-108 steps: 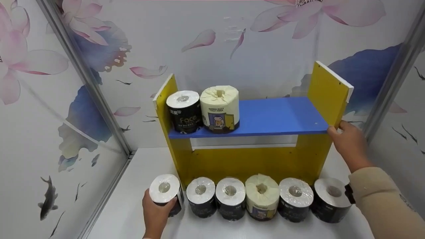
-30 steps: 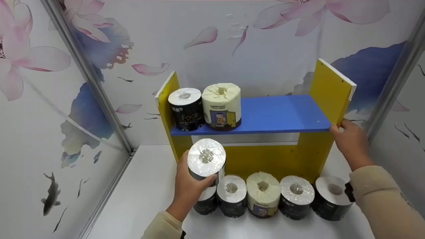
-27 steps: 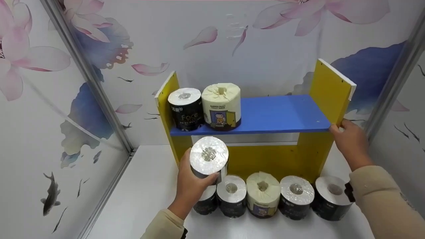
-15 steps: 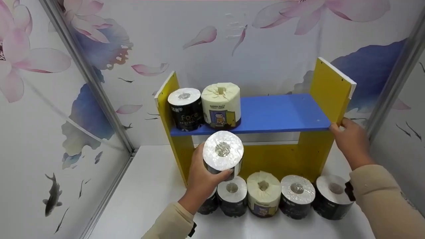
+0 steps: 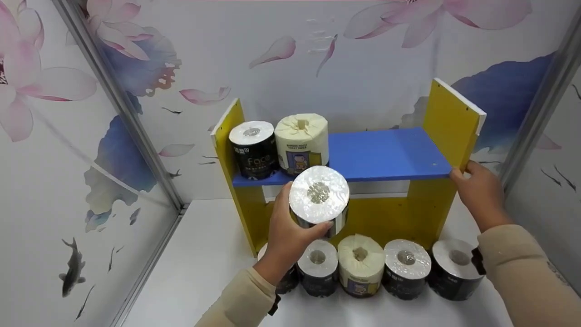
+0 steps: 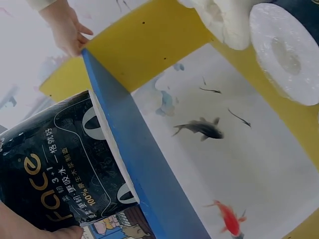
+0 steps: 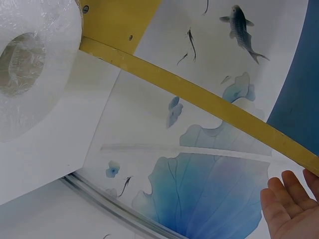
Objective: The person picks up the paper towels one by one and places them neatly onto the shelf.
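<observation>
In the head view my left hand (image 5: 289,229) grips a black-wrapped toilet roll (image 5: 329,179), its white top turned up toward the camera. The roll is raised in front of the blue shelf board (image 5: 381,156), overlapping its front edge. Gold "Face" lettering marks the wrapper of that toilet roll (image 6: 45,164) in the left wrist view. At the right, my right hand (image 5: 482,193) holds the front edge of the yellow side panel (image 5: 454,122), thumb at the board's corner. On the board's left end stand a black-wrapped roll (image 5: 254,156) and a cream paper-wrapped roll (image 5: 302,143).
Several rolls stand in a row on the white table before the shelf unit, among them a cream roll (image 5: 361,268) and a black roll at the right end (image 5: 454,277). The left side panel (image 5: 243,218) rises beside my left hand. Printed walls enclose the table.
My left hand has lifted the black-wrapped toilet roll from the table's left end and carried it up and right to the shelf's front. My right hand stays on the side panel.
</observation>
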### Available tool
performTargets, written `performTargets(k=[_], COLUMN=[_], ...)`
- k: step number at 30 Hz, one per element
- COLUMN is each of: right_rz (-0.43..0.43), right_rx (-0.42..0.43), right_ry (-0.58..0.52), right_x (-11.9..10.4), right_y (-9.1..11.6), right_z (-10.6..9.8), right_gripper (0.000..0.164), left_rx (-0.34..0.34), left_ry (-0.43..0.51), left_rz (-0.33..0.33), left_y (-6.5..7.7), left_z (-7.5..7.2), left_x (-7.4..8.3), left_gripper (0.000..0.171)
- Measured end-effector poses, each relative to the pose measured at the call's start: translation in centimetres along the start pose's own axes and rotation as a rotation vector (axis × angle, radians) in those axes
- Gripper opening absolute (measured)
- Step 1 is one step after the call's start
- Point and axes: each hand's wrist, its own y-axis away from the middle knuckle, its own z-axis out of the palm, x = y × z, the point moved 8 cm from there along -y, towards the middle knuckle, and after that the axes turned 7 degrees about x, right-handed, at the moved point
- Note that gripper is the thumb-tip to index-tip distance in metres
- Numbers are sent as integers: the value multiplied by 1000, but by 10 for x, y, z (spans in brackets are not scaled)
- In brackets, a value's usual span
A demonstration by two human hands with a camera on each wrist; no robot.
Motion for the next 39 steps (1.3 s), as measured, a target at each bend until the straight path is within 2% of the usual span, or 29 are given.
performTargets(k=[9,25,32,39], right_rz=[13,39,38,51], right_rx=[6,11,17,10], right_ry=[1,-13,-4,-7], right_x=[1,0,0,1], right_y=[0,2,1,0], right_z=[0,-1,0,1], right_gripper=[56,55,56,56], left_rx=[-16,13,16,21], left_ry=[86,71,115,112], left_rz=[26,40,-11,-56], left_y=[-9,-25,-36,-46], left_z=[10,26,34,44], left_x=[15,39,42,43], left_gripper=[98,100,98,97])
